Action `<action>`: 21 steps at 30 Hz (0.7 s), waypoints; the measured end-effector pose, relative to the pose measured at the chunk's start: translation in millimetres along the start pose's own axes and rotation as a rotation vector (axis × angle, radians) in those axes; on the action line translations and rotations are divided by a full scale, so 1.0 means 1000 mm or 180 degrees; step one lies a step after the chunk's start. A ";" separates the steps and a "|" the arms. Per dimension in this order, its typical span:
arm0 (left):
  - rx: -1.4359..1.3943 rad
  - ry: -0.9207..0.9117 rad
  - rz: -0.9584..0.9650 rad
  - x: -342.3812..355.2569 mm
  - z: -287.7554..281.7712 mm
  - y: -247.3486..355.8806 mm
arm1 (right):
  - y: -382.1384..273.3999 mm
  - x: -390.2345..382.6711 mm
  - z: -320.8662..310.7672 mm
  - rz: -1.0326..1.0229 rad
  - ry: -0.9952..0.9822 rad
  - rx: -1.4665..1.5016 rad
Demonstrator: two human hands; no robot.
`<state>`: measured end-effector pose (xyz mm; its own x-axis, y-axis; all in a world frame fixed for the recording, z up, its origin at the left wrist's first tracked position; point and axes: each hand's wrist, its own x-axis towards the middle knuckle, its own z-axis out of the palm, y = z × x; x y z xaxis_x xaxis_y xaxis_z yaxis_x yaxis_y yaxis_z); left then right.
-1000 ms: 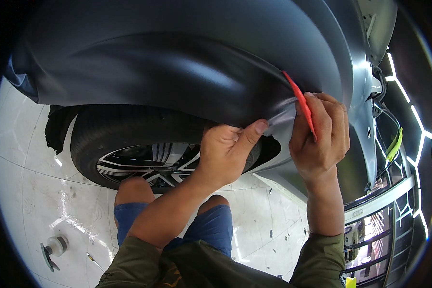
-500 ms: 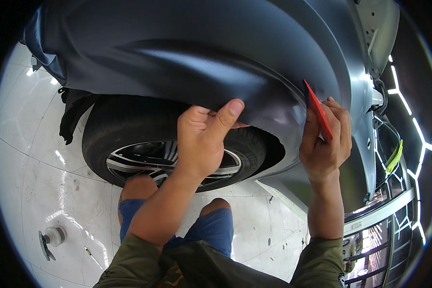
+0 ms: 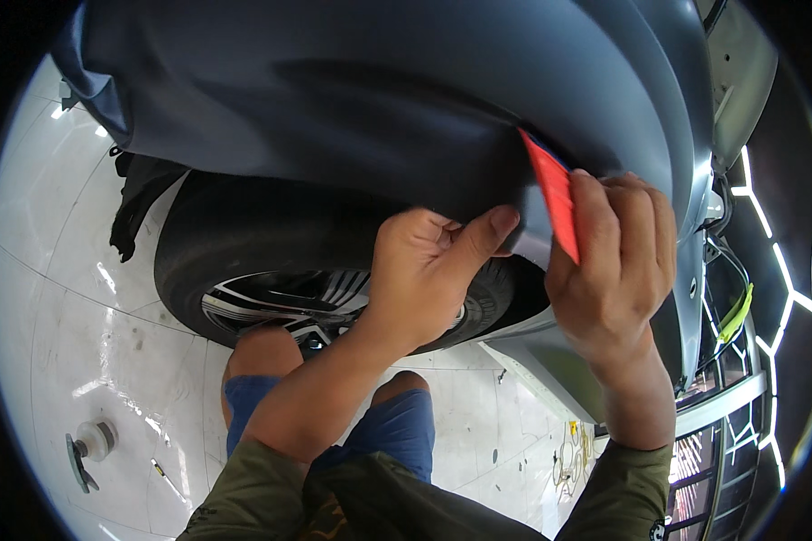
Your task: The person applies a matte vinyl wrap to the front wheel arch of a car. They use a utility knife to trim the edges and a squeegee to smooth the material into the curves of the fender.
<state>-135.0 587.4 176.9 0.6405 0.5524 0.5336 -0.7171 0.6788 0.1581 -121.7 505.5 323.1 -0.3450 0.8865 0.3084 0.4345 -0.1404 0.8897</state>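
A satin dark grey vinyl film [image 3: 361,108] drapes over the car's fender above the wheel. My left hand [image 3: 424,279] is closed on the film's lower edge, pinching it between thumb and fingers at the wheel arch. In my right hand [image 3: 618,261] is a red squeegee [image 3: 553,194] with a dark edge, held tilted. Its upper tip touches the film just beyond my left thumb. Below the film sits the black tyre [image 3: 235,216], and my left forearm covers part of its spoked wheel rim [image 3: 280,302].
On the tiled floor at the left are a spray bottle [image 3: 95,440] and a slim yellow-and-white tool [image 3: 167,478]. A loose black liner piece [image 3: 144,203] hangs left of the tyre. At the right hangs a yellow-green strip [image 3: 736,316]. A yellow cord [image 3: 570,460] lies behind my right arm.
My left hand has shifted right along the film's edge, still pinching it. The squeegee has moved left, closer to that hand, and the film has darkened and creased differently between them.
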 end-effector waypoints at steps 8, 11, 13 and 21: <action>0.0271 0.0368 0.0404 0.009 -0.030 0.031 | 0.006 -0.005 -0.014 0.0478 0.0388 0.0536; 0.0344 0.0510 0.0481 0.004 -0.026 0.035 | -0.001 -0.004 0.000 0.0526 0.0471 0.0550; 0.0308 0.0407 0.0580 0.001 -0.030 0.034 | -0.007 0.008 0.002 0.0448 0.0488 0.0450; 0.0436 0.0448 0.0329 0.005 -0.034 0.037 | -0.025 0.056 0.014 -0.0308 0.0580 0.0235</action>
<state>-148.8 631.5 156.5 0.5868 0.6842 0.4330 -0.8054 0.5483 0.2251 -140.5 564.7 313.3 -0.5299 0.7990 0.2843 0.4494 -0.0198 0.8931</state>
